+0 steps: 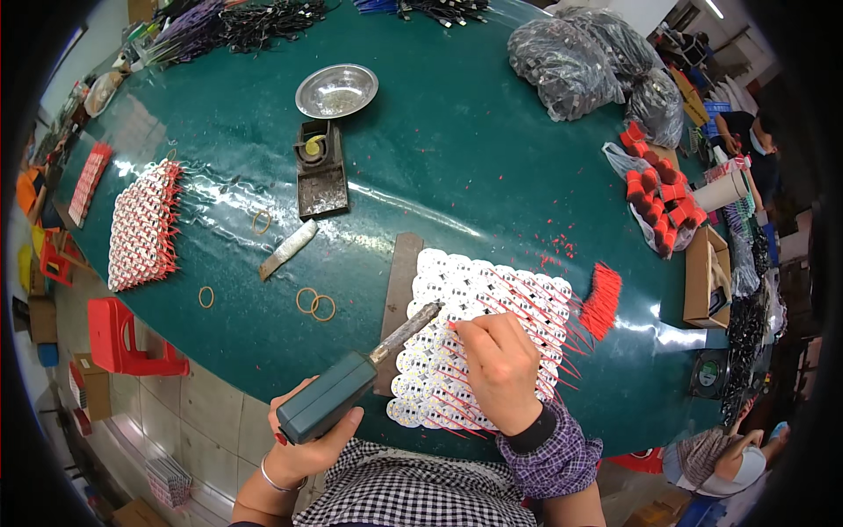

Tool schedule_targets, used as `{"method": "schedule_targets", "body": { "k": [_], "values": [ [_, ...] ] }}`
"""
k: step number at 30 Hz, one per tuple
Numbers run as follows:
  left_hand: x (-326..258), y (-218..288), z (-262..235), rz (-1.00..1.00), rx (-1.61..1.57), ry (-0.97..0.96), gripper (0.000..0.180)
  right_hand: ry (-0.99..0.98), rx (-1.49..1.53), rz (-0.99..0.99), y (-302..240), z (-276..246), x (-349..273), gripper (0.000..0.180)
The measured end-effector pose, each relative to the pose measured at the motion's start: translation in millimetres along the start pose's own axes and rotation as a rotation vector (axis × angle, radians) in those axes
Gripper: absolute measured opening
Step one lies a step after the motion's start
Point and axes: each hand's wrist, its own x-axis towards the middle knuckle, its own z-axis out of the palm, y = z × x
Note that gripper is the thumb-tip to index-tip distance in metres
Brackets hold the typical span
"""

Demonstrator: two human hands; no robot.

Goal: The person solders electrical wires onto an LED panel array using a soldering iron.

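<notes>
My left hand (307, 446) is wrapped round the green body of a soldering gun (330, 400). Its dark metal tip reaches over a panel of round white circuit boards (436, 266). Over the same panel, my right hand (502, 367) is pinched on a red wire (453, 326), of which only a short end shows by the fingertips, close to the tip. Many boards on the panel's right side have thin red wires across them. Under the panel's left edge lies a flat brown board (395, 285). A bundle of short red wires (601, 302) rests to the right.
Farther off are a metal bowl (337, 91), a soldering stand (322, 180) and a wrapped blade (288, 249). Rubber bands (324, 307) lie to the left. A stack of wired boards (143, 230) sits far left; red wire bundles (654, 189) and a cardboard box (705, 277) stand right.
</notes>
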Motion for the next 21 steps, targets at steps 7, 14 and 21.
{"method": "schedule_targets", "body": {
  "k": [7,14,21],
  "values": [
    [11,4,7,0.053,0.005,-0.042,0.024,0.017,0.016,0.042,12,1,-3,0.019],
    [17,4,13,0.05,0.028,-0.083,0.019,0.003,0.006,0.045,12,1,-2,0.021],
    [18,2,13,-0.008,0.067,-0.138,0.017,-0.019,-0.022,0.044,12,1,-2,0.022]
  ]
}}
